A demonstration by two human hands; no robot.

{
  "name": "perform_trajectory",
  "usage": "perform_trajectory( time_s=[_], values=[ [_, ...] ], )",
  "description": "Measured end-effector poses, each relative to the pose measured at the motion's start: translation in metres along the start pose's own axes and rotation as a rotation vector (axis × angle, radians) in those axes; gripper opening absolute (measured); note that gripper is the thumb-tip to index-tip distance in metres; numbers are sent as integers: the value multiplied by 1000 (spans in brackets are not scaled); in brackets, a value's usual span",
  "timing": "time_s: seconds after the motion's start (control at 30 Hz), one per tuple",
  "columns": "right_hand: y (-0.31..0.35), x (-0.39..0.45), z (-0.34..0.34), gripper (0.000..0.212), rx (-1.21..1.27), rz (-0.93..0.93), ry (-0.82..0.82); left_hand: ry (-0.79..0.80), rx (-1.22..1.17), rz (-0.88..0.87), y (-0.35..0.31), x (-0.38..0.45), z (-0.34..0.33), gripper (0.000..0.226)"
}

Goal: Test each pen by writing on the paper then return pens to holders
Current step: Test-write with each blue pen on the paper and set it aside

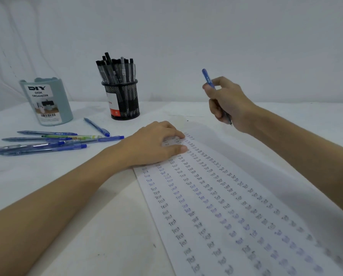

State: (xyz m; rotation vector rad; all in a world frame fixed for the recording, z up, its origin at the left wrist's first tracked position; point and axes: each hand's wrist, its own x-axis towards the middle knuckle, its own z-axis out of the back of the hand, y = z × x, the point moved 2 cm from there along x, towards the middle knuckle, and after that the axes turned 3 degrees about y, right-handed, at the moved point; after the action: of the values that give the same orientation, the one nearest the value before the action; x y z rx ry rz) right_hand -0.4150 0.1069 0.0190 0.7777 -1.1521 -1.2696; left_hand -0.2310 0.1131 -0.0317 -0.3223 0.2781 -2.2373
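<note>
A blue plastic click pen (208,78) is gripped in curled right-hand fingers (216,108), tip lifted off the white paper sheet (216,196) pinned under flat left-hand fingers (174,134). Risk: skipped test, paper slip.

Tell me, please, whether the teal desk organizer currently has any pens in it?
Cannot tell. The teal desk organizer stands upright with nothing showing above its rim, but its inside is hidden from this angle.

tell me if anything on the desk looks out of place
Yes: a loose pile of blue pens lies on the table left of the paper, beside the teal desk organizer instead of in it.
</note>
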Motion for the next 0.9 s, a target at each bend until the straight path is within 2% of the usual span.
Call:
perform_trajectory(
  time_s=[0.17, 0.3, 0.43, 0.5, 0.63, 0.77, 0.9],
  values=[
    [-12, -6, 14, 9, -116, 7, -25, -36, 70, 20, 14, 5, -4, 46],
    [-24, -12, 32, 10, -218, -53, -15, -67, 25, 27, 18, 5, -5, 45],
    [-38, -22, 54, 21, -477, -137, 33, -22, 6, 44, 16, 1, -5, 64],
    [-42, -31, 61, 16, -557, -119, 14, 8, 8, 58, 12, -1, -6, 74],
    [-44, -49, 65, 7, -807, 10, -87, 41, 28, 71, 5, -5, -9, 79],
    [-54, -57, 75, 7, -893, 35, -174, 25, -9, 67, 7, -7, -12, 73],
    [-55, -61, 86, 6, -905, 0, -261, -27, -40, 50, -2, -10, -9, 57]
  ],
)
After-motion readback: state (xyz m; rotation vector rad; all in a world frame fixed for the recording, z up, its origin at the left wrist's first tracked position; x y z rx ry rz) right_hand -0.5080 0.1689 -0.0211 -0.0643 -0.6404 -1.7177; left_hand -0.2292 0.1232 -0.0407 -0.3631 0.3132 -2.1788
